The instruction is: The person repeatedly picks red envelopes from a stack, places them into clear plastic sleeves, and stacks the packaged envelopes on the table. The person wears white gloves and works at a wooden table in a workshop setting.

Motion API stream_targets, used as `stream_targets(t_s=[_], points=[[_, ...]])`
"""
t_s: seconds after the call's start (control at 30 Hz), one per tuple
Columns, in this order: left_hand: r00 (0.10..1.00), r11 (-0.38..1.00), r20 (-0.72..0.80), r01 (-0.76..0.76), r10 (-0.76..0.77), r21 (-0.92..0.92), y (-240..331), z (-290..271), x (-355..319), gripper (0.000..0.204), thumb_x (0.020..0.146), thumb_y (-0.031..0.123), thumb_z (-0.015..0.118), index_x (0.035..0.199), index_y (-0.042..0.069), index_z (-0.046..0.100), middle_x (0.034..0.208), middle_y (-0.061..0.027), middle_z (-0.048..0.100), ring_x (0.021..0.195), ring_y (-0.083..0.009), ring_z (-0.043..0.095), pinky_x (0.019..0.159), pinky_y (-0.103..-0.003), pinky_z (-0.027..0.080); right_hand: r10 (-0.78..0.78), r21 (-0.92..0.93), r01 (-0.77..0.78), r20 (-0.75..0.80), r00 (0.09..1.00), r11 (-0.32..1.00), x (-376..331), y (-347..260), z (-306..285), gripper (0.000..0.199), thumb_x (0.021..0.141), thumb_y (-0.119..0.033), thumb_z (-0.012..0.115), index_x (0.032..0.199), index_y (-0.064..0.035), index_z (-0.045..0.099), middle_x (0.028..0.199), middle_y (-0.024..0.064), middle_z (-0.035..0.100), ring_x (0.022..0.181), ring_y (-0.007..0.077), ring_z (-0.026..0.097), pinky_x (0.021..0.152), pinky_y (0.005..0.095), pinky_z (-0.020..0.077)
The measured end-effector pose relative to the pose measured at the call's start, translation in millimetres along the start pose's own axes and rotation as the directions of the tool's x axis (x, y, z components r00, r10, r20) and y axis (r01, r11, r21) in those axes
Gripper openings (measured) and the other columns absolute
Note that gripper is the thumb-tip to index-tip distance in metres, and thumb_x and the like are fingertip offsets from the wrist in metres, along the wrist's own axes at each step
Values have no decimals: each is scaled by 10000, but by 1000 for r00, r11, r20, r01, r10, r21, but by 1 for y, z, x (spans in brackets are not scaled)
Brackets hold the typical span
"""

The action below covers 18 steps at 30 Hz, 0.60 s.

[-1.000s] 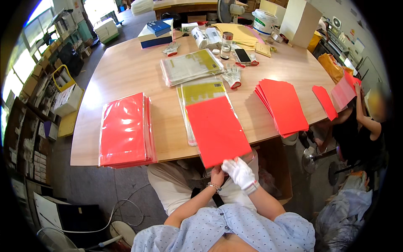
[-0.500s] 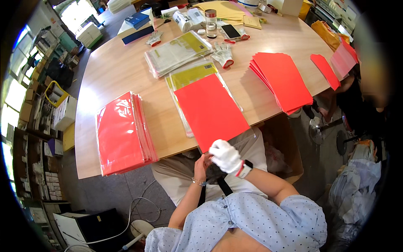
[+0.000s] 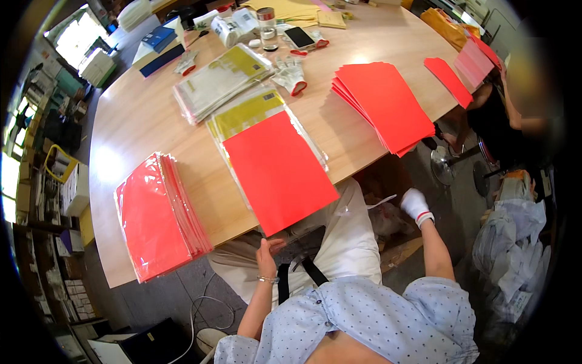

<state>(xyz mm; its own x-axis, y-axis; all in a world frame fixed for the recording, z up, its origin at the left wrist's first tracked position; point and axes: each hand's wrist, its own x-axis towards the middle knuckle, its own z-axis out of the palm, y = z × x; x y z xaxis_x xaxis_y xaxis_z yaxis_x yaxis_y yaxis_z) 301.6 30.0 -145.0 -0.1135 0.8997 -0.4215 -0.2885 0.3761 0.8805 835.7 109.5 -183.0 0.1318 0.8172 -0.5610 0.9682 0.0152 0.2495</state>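
Note:
A red sheet [image 3: 280, 173] lies over a clear plastic sleeve with an olive-green printed sheet [image 3: 239, 115], its lower corner reaching past the table's near edge. Just below that corner is my bare left hand [image 3: 267, 256], thumb up and fingers stretched apart, gripping nothing visible. My right hand [image 3: 417, 206], in a white glove with a red cuff, is out to the right, off the table. A thin, pale strip [image 3: 383, 201] hangs in the air beside the glove's fingertips; whether they touch it is unclear. The glove's fingers are too indistinct to read.
Plastic-sleeved red sheets [image 3: 159, 215] are stacked at left, loose red sheets [image 3: 385, 106] at right. Farther back are a pile of sleeves [image 3: 221, 85], a glove [image 3: 290, 74], a phone [image 3: 300, 37] and a glass jar [image 3: 267, 29]. Another person [image 3: 512, 100] sits at the right.
My right hand has moved from the red sheet's lower corner away to the right, and the pale strip now shows near it. My left hand has opened near the corner. The view has shifted.

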Motion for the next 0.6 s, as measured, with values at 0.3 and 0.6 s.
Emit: stream_targets(t_s=[0.3,0.6], points=[[999,990,-45,-1,7,143,10,-5,7,343,942,344,464,931,37,616,867,-59,663,732,-128,639,580,-213,426,-655,761,-286,-231,719,-582,-87,-173,-107,746,879,-228,578,1426,-60,101,791,53,556,700,132,546,588,326,495],[991,999,-136,15,-8,49,14,-1,7,240,914,269,539,861,47,615,761,-55,665,630,-119,633,490,-204,418,-298,937,176,-268,916,-302,-100,-167,-110,82,820,-54,496,798,-5,558,695,59,589,609,137,600,580,262,488]])
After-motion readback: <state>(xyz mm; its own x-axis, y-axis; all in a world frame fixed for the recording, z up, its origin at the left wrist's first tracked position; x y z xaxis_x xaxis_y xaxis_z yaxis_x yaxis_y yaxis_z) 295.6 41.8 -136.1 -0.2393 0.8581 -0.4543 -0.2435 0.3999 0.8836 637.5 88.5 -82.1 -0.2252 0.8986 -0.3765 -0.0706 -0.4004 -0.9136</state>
